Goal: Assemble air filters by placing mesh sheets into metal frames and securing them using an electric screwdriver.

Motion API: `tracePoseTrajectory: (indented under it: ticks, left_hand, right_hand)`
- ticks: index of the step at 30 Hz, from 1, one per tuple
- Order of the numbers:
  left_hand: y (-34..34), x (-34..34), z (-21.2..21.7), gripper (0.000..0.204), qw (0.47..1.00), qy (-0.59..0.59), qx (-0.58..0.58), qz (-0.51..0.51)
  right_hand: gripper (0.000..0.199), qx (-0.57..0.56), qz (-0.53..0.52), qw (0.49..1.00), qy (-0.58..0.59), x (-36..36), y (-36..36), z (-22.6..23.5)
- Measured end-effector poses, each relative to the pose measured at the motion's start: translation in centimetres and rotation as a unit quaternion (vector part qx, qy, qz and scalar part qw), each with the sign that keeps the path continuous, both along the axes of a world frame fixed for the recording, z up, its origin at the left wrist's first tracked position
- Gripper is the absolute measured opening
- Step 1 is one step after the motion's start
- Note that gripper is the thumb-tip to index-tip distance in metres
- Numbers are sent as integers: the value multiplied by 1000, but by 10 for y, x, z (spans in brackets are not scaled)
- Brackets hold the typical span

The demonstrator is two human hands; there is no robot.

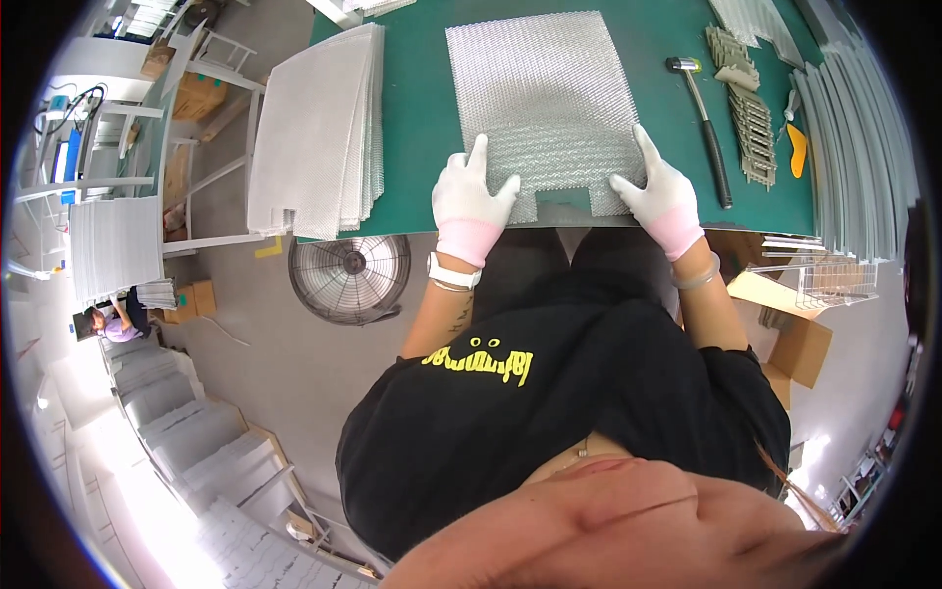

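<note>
Pressing: both your white-gloved hands lie flat on the silver expanded-metal mesh sheet (545, 108), at its near edge.
L hand: your left hand (473, 201) is spread open, palm down, fingers splayed on the near-left corner of the sheet; nothing gripped. White band on that wrist.
R hand: your right hand (655, 191) is also open & flat, palm down on the near-right corner, index finger pointing far; nothing gripped. Thin bangle on that wrist.
Mesh sheet: lies flat on the green-topped work table (422, 108), centre, w/ a small rectangular notch cut into its near edge, between your hands. Near edge sits close to the table's near edge.
Left of sheet: stack of similar grey mesh sheets (319, 128), apart from yours, overhanging the table's near-left edge.
Right of sheet: black-handled hammer with a pale head (708, 128), lying near-to-far, just beside your R hand but not touching.
Further right: row of small grey metal clips (748, 118), then a yellow-handled tool (797, 147), then long grey metal frame strips (854, 147) stacked along the table's right edge.
Floor, near-left: round wire-guard floor fan (350, 278) below the table edge.
Floor, right: brown cardboard boxes (800, 344) beside your right arm.
</note>
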State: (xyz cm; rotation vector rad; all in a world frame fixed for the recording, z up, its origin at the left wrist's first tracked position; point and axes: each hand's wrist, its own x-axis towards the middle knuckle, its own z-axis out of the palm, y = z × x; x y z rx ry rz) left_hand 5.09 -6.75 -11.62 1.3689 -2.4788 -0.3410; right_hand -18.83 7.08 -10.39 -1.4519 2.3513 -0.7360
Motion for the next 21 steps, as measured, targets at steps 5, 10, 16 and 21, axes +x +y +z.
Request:
tracePoseTrajectory:
  ticks: [5,10,16,21]
  left_hand:
    - [-4,3,-4,73,1000,15,-16,-16]
    - [-6,-4,3,74,1000,-2,16,-11]
    - [-16,-6,12,76,1000,-5,24,-4]
    - [-26,5,4,71,988,-66,6,-141]
  right_hand:
    - [78,-42,12,999,32,-2,0,-6]
    - [75,13,7,1000,6,-7,0,4]
    - [46,22,66,987,144,-61,-8,10]
    - [40,-96,-115,891,429,-222,-26,11]
